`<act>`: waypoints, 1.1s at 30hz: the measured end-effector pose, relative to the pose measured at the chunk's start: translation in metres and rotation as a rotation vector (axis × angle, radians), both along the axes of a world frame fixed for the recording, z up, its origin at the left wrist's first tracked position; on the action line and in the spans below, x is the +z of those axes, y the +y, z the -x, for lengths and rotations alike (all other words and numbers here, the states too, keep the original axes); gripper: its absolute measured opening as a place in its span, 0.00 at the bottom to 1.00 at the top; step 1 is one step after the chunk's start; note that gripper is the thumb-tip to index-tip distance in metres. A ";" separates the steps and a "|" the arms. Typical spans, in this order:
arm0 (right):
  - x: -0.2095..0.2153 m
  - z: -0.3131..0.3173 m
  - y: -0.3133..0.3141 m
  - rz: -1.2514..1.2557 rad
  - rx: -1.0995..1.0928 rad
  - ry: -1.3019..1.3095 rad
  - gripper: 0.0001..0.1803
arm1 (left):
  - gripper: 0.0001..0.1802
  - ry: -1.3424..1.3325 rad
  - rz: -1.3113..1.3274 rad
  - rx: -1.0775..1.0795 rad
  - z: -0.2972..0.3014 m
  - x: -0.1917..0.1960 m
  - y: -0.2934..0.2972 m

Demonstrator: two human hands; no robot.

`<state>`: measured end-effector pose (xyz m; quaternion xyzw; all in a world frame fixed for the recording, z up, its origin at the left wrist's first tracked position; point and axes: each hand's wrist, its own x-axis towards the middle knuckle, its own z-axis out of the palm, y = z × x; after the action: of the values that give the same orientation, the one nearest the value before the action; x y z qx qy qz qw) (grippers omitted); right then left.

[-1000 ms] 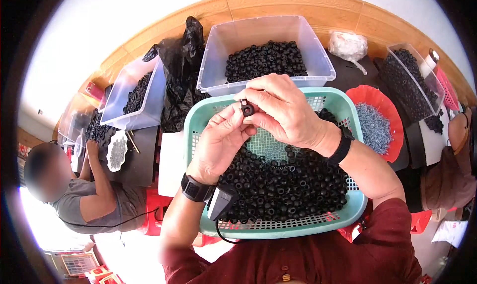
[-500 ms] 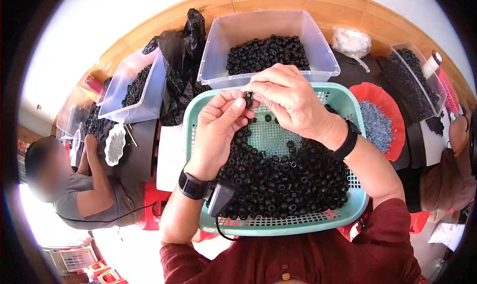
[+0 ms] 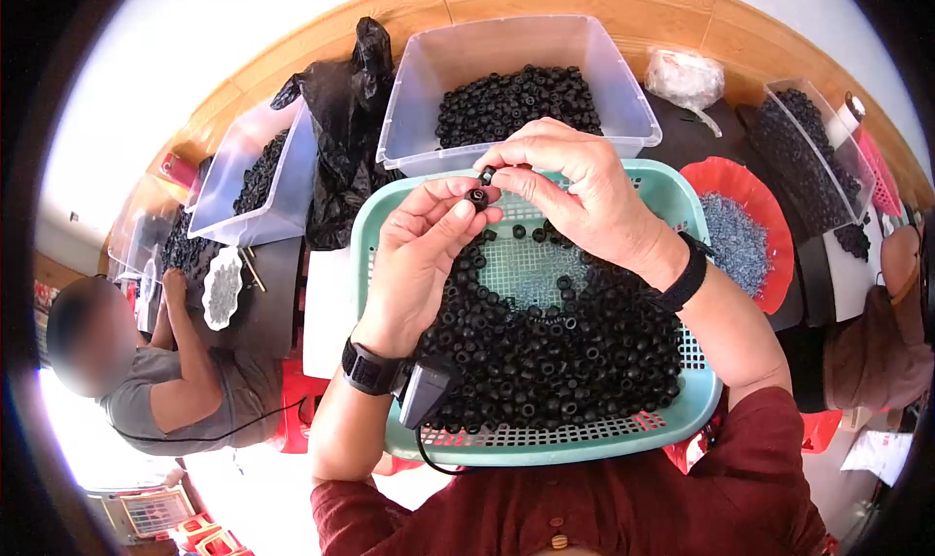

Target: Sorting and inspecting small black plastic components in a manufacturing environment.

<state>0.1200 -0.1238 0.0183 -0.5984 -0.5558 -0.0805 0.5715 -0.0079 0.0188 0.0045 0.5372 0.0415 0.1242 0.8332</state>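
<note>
Over the far half of a green mesh basket (image 3: 368, 227), my two hands are close together. My left hand (image 3: 421, 244) pinches a small round black part (image 3: 476, 199) between thumb and fingers, its hollow end showing. Right above it, the thumb and forefinger of my right hand (image 3: 575, 181) are closed on a tiny dark piece (image 3: 487, 175) with a pale glint; its exact kind is too small to tell. Many similar black ring-shaped parts (image 3: 545, 366) lie heaped in the basket, thickest on its near side. Some small pale bluish bits (image 3: 531, 274) are spread on the mesh there.
Behind the basket stands a clear plastic bin (image 3: 414, 128) of black parts. A black plastic bag (image 3: 341, 137) and another bin (image 3: 292, 191) are left of it. At right lies a red dish (image 3: 774, 210) of bluish bits. A person (image 3: 185, 381) works at the left.
The black part in my left hand has tipped so its hollow end shows. My right fingertips, with the tiny piece, now sit slightly apart from it.
</note>
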 end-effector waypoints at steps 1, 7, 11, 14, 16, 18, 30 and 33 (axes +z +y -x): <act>0.001 -0.001 0.000 0.000 -0.001 -0.001 0.06 | 0.10 0.007 0.000 0.001 0.000 0.000 0.000; 0.002 -0.005 -0.002 0.039 -0.092 -0.288 0.06 | 0.10 0.018 0.000 0.031 0.001 -0.001 -0.001; 0.001 -0.006 -0.003 0.069 -0.101 -0.322 0.07 | 0.10 0.020 0.004 0.036 0.001 0.000 -0.001; 0.001 -0.004 -0.003 0.076 -0.101 -0.330 0.07 | 0.10 0.019 0.011 0.030 0.001 0.001 -0.001; 0.000 -0.003 -0.003 0.075 -0.107 -0.339 0.07 | 0.10 0.018 0.008 0.033 0.001 0.000 -0.002; -0.001 -0.002 -0.003 0.069 -0.124 -0.364 0.07 | 0.09 0.016 0.004 0.035 0.000 0.000 -0.002; -0.005 0.000 -0.001 0.066 -0.111 -0.376 0.10 | 0.10 0.075 0.075 0.034 0.000 -0.005 0.001; -0.005 0.001 -0.001 0.074 -0.109 -0.373 0.10 | 0.11 0.097 0.060 0.006 0.001 -0.005 0.002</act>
<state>0.1191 -0.1247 0.0134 -0.6230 -0.6213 -0.2005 0.4309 -0.0090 0.0212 -0.0002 0.5171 0.0873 0.0992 0.8457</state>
